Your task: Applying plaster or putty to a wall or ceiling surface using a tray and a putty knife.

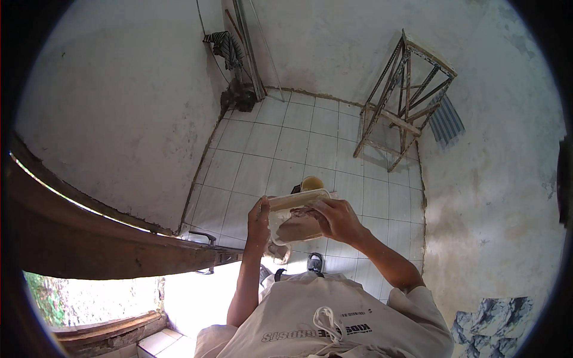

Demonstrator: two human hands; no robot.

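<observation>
A white rectangular plastic tub [304,234] is held up in front of my body, tilted so that its inside shows. My left hand [258,222] is closed on the tub's left edge. Over the right side of the tub, my right hand [338,221] has its fingers bent inward. Something pinkish shows by those fingertips, too small to name. A grey-brown patch inside could be shadow or contents; I cannot tell which. Just beyond the tub, a yellowish round container [311,183] stands on the floor, partly hidden.
A rusty metal stand [406,101] stands by the right wall, with a corrugated sheet [446,122] behind it. Poles [248,51] and a striped cloth [225,49] occupy the far left corner. The wooden door [113,244] is at left. Marble-patterned pieces [492,325] lie lower right.
</observation>
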